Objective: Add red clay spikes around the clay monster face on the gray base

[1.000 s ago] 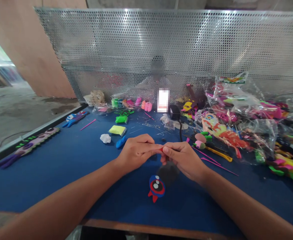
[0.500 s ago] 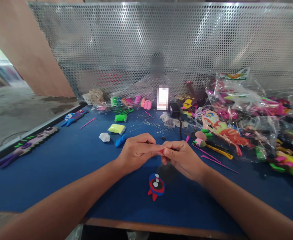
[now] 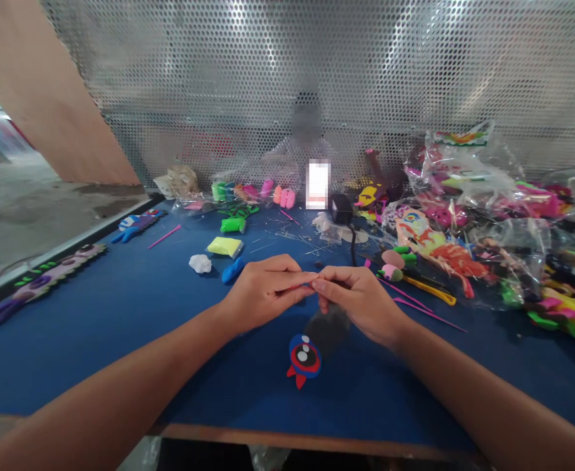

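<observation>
My left hand (image 3: 267, 291) and my right hand (image 3: 353, 297) meet fingertip to fingertip above the blue table (image 3: 209, 386). Both are closed in a pinch at the same spot, and what lies between the fingertips is mostly hidden now. Just below them on the table is a flat round clay figure (image 3: 305, 358), blue and red with a dark centre, white dots and two red points. To the left of my left hand lie a blue clay lump (image 3: 232, 270), a white lump (image 3: 200, 263) and a yellow packet (image 3: 225, 246).
Bagged colourful clay pieces (image 3: 449, 216) crowd the right side. Pink tools (image 3: 432, 314) and a yellow-handled tool (image 3: 429, 290) lie by my right hand. A black adapter (image 3: 341, 209) stands at the back. Long clay strips (image 3: 46, 281) line the left edge.
The red piece seen between my fingertips is now mostly covered by the fingers. The whole view has shifted slightly, with things on the table appearing a little higher and further left.
</observation>
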Demonstrator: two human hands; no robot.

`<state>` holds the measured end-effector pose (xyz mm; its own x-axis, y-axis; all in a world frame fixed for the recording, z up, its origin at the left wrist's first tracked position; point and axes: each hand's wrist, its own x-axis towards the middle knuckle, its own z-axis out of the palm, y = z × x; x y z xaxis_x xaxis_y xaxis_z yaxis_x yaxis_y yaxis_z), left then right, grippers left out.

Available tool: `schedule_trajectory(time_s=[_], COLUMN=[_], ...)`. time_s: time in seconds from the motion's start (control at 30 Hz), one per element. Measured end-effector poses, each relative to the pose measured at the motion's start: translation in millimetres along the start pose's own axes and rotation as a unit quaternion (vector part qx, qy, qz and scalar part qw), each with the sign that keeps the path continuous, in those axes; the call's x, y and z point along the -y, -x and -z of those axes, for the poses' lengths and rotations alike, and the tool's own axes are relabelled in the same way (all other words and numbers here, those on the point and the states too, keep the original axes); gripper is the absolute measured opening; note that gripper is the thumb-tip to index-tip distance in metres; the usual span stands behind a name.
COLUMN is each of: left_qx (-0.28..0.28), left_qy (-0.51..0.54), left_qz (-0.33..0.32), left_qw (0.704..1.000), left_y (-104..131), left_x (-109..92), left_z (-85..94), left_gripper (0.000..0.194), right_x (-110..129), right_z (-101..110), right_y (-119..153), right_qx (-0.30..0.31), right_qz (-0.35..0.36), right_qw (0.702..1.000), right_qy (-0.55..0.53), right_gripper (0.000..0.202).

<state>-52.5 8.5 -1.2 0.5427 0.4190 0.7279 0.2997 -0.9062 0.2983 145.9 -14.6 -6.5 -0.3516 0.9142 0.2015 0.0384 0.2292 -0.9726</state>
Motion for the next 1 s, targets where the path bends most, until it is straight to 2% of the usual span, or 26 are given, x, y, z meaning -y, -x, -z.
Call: schedule_trajectory(time_s=[0.37, 0.57, 0.8, 1.0], left_qx=[-0.019, -0.008, 0.037, 0.038], left_qy=[-0.004, -0.001, 0.012, 0.02], left_qz=[-0.011, -0.022, -0.012, -0.014], left_qw=[1.0, 1.0, 0.999, 0.999], left_y=[1.1, 1.0, -0.7, -1.2], left_x=[4.6, 4.1, 0.9, 0.2], left_z=[1.9, 1.5, 4.4, 4.8], left_gripper=[0.016, 0.018, 0.016, 0.018], right_x=[-1.6, -2.8, 0.0, 3.1], right_z=[0.6, 1.5, 11.5, 17.0], right_y=[-0.4, 0.0, 0.7, -0.7], right_qx=[0.029, 0.037, 0.063, 0.094], right_qz=[-0.076, -0.061, -0.046, -0.042], right_qw=[0.984, 0.991, 0.997, 0.994], right_qy=[-0.157, -0.11, 0.022, 0.041], right_gripper=[0.022, 0.019, 0.025, 0.024])
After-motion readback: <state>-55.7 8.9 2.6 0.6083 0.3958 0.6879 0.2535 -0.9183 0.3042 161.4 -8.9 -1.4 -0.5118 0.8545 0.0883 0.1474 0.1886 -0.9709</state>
